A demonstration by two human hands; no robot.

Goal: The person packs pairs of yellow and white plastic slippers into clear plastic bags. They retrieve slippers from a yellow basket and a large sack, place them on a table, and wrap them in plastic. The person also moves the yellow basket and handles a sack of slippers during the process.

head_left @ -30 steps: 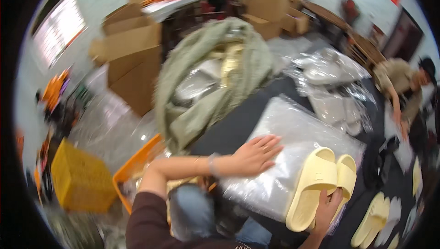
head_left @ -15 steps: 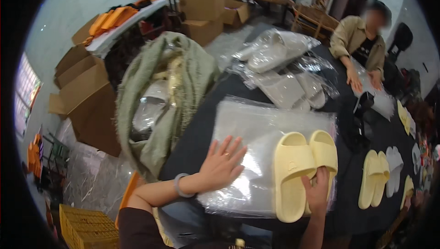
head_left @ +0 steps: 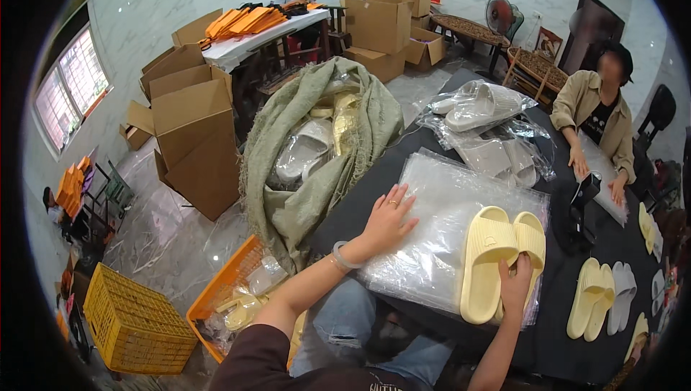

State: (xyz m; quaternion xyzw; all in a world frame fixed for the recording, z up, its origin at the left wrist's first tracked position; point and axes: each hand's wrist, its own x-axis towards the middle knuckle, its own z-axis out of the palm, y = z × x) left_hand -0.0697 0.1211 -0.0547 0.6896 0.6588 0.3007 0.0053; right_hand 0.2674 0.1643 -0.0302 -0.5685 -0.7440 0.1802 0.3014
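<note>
Positioning step: yellow slippers (head_left: 479,291), apparently, atop clear bags (head_left: 430,250), near right.
Left hand (head_left: 389,221): spread on bags.
Right hand (head_left: 515,284): curled at right strap (head_left: 530,237); pinch unclear.
Next move: probably needs slippers kept paired.

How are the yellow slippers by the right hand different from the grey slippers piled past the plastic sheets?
The yellow slippers are bare, but the grey slippers are in clear plastic. The yellow slippers sit side by side with the right hand at them; the grey slippers are heaped with no hand on them. Both kinds have a wide strap across.
</note>
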